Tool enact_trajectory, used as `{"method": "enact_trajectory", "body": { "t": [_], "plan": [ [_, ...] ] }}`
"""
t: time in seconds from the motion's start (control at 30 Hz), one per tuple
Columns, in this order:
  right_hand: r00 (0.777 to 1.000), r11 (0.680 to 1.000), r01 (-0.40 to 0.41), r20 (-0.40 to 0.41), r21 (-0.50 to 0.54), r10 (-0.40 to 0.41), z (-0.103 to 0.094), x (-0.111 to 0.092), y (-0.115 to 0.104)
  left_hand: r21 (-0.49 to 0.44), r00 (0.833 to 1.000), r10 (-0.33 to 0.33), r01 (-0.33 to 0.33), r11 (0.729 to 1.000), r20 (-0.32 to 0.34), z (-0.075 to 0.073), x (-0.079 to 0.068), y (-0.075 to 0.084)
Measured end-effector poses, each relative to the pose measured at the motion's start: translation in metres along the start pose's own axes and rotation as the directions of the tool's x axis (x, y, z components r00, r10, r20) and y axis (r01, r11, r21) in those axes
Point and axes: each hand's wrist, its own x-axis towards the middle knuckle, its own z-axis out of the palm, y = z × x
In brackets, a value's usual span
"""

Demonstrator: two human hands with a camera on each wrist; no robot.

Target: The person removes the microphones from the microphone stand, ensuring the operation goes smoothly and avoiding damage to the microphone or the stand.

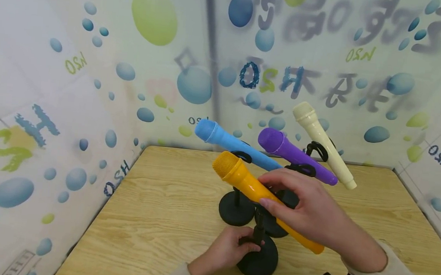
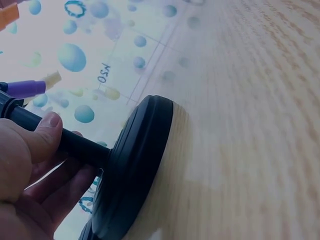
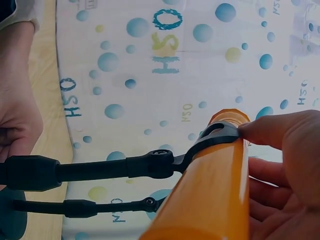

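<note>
- Right hand [image 1: 308, 205]: curling and pinching the orange microphone [image 1: 246, 182] along its barrel; one digit tip is touching the end of the black clip [image 3: 215, 137].
- Left hand [image 1: 227, 250], at 7 o'clock from that microphone: pinching the stem of the front stand [image 1: 261, 263] between thumb and fingers, low, just above the round base.
- Orange microphone: sitting in the front stand's clip, which is curving around the barrel; head pointing to 10 o'clock, tail to 4.
- Blue microphone [image 1: 224, 138], at 11 o'clock: lying tilted in its own clip [image 1: 242, 156], head also facing 10.
- Purple microphone [image 1: 282, 146], at 1 o'clock: resting in a clip [image 1: 303, 169], its tail showing beyond the right hand.
- Cream microphone [image 1: 330, 148], between 1 and 2 o'clock, farthest out: leaning in its clip [image 1: 322, 150], head toward 11.
- Bases behind the front one are crowding together; the right hand is partly hiding them, so contact between them: cannot tell.
- Tabletop [image 1: 152, 218]: wood is stretching widest toward 9 o'clock, less toward 3; its far edge is running along 12, meeting the bubble-printed wall covering [image 1: 106, 59].
</note>
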Motion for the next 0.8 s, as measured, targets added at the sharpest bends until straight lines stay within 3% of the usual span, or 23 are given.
{"method": "enact_trajectory", "body": {
  "t": [0.5, 0.8],
  "plan": [
    [1.000, 1.000, -0.005, 0.027, 0.024, 0.004, 0.000, 0.003, -0.007, -0.062, 0.999, -0.023, 0.020, 0.998, -0.040, 0.004, -0.002, 0.003],
    [0.999, 0.999, 0.005, 0.033, 0.033, -0.006, 0.002, 0.004, -0.011, -0.067, 0.998, 0.004, -0.008, 0.998, -0.061, 0.008, -0.003, 0.001]
  ]
}}
